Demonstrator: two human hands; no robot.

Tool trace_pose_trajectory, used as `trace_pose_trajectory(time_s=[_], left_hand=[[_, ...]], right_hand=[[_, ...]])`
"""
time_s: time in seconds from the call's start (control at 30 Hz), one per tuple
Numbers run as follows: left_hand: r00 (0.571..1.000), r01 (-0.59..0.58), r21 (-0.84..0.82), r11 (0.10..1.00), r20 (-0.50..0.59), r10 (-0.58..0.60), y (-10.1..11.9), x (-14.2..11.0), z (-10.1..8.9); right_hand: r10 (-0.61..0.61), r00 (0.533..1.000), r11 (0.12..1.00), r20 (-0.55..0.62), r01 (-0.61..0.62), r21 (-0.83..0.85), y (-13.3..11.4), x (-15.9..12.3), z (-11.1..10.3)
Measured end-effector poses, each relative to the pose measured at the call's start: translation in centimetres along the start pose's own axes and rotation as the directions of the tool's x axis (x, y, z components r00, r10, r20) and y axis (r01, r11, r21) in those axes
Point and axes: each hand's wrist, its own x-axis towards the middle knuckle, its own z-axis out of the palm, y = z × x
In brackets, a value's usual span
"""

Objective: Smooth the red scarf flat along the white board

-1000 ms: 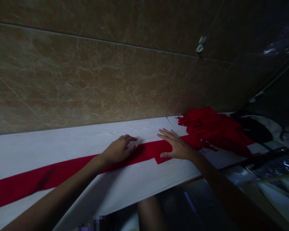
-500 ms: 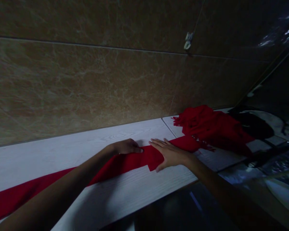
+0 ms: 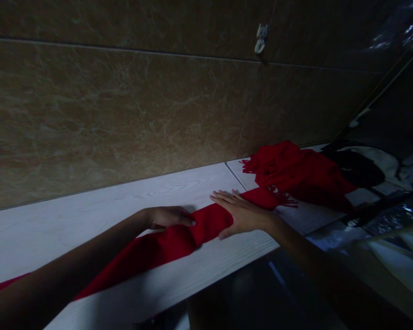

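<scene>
A long red scarf [image 3: 147, 256], folded into a narrow strip, lies along a white wood-grain board. Its fringed end rests at the right. At the strip's far edge my left hand [image 3: 168, 217] is closed on the cloth, thumb on top and the other fingers mostly hidden. The cloth bulges in a small ridge just beside that thumb. My right hand [image 3: 242, 215] lies spread over the strip farther right, fingers at its far edge and thumb at its near edge. My left forearm covers part of the strip.
Behind the fringed end sits a heap of red fringed cloth [image 3: 296, 176]. A dark and white item [image 3: 365, 167] lies farther right. The white board [image 3: 99, 197] runs along a brown marbled wall [image 3: 124, 114], which carries a small white hook [image 3: 261, 39].
My left hand has shifted left along the strip, and a ridge has formed by its thumb. The corner jutting out near my right thumb is now flat. The camera view has tilted slightly.
</scene>
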Motion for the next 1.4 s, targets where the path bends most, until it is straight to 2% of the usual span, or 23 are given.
trace_pose_trajectory(time_s=[0.1, 0.17, 0.27, 0.4, 0.53, 0.7, 0.87, 1.0, 1.1, 1.2, 1.4], left_hand=[[1.000, -0.005, 0.001, 1.000, 0.009, 0.005, -0.3, -0.1, -0.1], [1.000, -0.006, -0.010, 1.000, 0.010, 0.007, -0.2, -0.4, -0.2], [0.999, -0.021, -0.022, 1.000, -0.046, 0.020, -0.4, -1.3, -0.4], [0.992, -0.079, -0.044, 0.996, -0.099, 0.075, -1.9, -3.0, -0.4], [0.980, -0.124, -0.065, 0.990, -0.163, 0.112, -2.8, -4.2, 0.1], [0.967, -0.133, -0.069, 0.989, -0.229, 0.114, -2.4, -5.5, -0.5], [0.986, -0.037, 0.105, 0.994, -0.158, 0.053, -3.6, -5.9, -0.8], [0.991, -0.057, 0.178, 0.982, -0.113, 0.078, -4.3, -6.1, -0.5], [0.995, -0.041, 0.178, 0.983, -0.081, 0.056, -4.1, -6.1, -0.4], [0.992, -0.097, 0.181, 0.979, -0.067, 0.111, -3.2, -5.1, -0.4], [0.951, -0.150, 0.343, 0.927, -0.207, 0.231, 0.3, -1.6, 1.1]], right_hand=[[0.044, 0.992, 0.997, -0.121, -0.036, 0.068, 0.3, -0.1, -0.8], [0.075, 0.978, 0.997, -0.195, -0.068, 0.044, 0.7, 0.2, -1.0], [0.140, 0.971, 0.986, -0.193, -0.154, -0.058, 1.7, 0.4, -0.4], [0.218, 0.955, 0.955, -0.202, -0.252, -0.158, 3.6, 0.1, 1.5], [0.189, 0.942, 0.959, -0.278, -0.239, -0.156, 4.8, -0.2, 2.5], [0.191, 0.942, 0.968, -0.276, -0.228, -0.105, 4.8, -0.4, 2.4], [0.170, 0.951, 0.980, -0.260, -0.191, -0.056, 4.7, -0.6, 2.0], [0.156, 0.958, 0.987, -0.242, -0.161, 0.000, 5.3, -0.8, 1.0], [0.162, 0.940, 0.978, -0.301, -0.193, -0.076, 5.9, -1.2, 0.3], [0.221, 0.931, 0.950, -0.291, -0.273, -0.152, 6.4, -1.5, 0.4], [0.262, 0.924, 0.934, -0.279, -0.316, -0.169, 6.6, -1.6, 1.0]])
